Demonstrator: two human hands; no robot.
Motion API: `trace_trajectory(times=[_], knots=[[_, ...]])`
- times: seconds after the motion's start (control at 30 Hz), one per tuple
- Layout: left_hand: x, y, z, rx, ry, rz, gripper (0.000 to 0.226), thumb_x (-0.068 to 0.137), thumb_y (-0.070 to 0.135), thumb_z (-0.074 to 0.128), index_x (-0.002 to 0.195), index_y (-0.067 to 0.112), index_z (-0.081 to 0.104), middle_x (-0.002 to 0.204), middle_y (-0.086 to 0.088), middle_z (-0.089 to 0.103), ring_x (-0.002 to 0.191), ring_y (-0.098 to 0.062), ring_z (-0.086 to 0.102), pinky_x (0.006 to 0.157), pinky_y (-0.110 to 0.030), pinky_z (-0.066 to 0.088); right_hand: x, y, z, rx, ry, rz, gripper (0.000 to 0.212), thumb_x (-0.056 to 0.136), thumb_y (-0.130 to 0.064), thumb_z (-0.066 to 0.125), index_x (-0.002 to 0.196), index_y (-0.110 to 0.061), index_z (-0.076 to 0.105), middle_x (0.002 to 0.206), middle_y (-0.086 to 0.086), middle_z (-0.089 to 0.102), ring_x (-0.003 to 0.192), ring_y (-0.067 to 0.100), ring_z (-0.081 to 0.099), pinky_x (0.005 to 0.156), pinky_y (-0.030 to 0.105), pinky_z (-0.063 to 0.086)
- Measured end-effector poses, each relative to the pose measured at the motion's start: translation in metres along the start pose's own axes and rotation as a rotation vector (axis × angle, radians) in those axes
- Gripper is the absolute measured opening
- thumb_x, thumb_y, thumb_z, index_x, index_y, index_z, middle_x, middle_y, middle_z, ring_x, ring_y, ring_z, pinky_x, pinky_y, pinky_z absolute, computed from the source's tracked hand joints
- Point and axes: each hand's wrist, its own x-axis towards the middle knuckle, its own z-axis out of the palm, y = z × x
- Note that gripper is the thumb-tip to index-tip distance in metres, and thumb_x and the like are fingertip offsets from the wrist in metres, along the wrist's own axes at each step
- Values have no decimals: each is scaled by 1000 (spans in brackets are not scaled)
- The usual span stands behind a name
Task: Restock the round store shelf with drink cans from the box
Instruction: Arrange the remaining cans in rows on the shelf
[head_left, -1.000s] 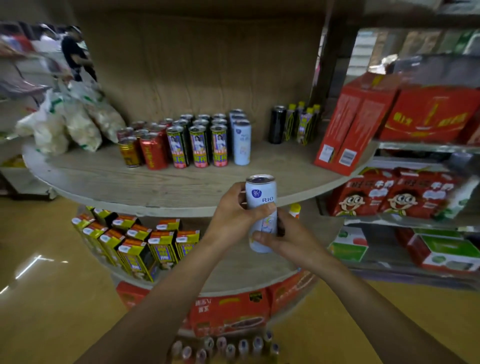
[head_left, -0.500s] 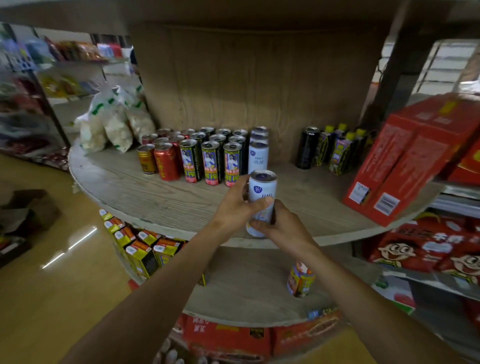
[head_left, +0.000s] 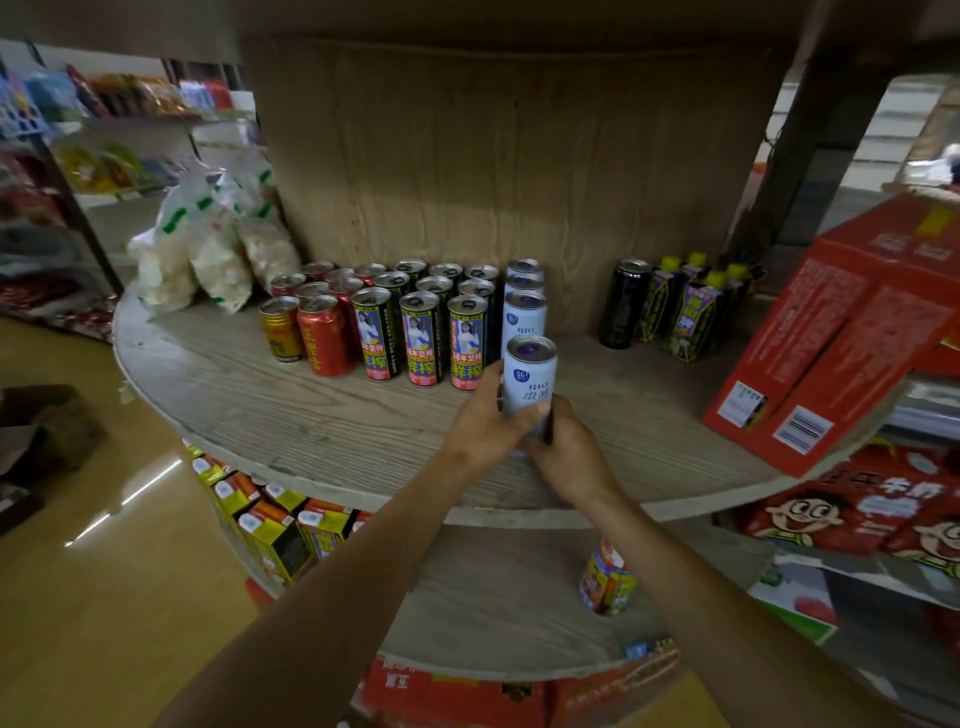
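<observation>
Pale RIO can (head_left: 531, 379), upright (long axis vertical), lower half clamped in a two-handed grip: left hand (head_left: 485, 423), right hand (head_left: 569, 457). Held over round shelf (head_left: 311, 415), matching row (head_left: 524, 317) standing directly behind, beyond the grip.

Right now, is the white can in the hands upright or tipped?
Upright: the can is top up, label level, left hand and right hand gripping its lower part.

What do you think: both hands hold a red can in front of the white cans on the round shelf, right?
No: head view shows the held can is white, not red. Left hand and right hand hold it before the white cans on the round shelf.
</observation>
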Motion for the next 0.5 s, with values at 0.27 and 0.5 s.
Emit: trace_trajectory(times=[0.27, 0.5], knots=[[7, -31, 8, 44, 59, 4, 62, 84, 45, 75, 138, 27, 49, 124, 9, 68, 114, -5, 64, 101, -41, 52, 16, 10, 16, -29, 57, -10, 52, 81, -19, 75, 128, -15, 55, 119, 3, 67, 105, 20, 64, 80, 29, 46], [24, -40, 13, 96, 118, 54, 75, 75, 59, 68, 141, 31, 45, 127, 9, 67, 113, -8, 65, 98, -42, 54, 36, 21, 22, -83, 118, 2, 42, 83, -32, 71, 120, -19, 56, 113, 3, 69, 101, 23, 64, 83, 40, 54]])
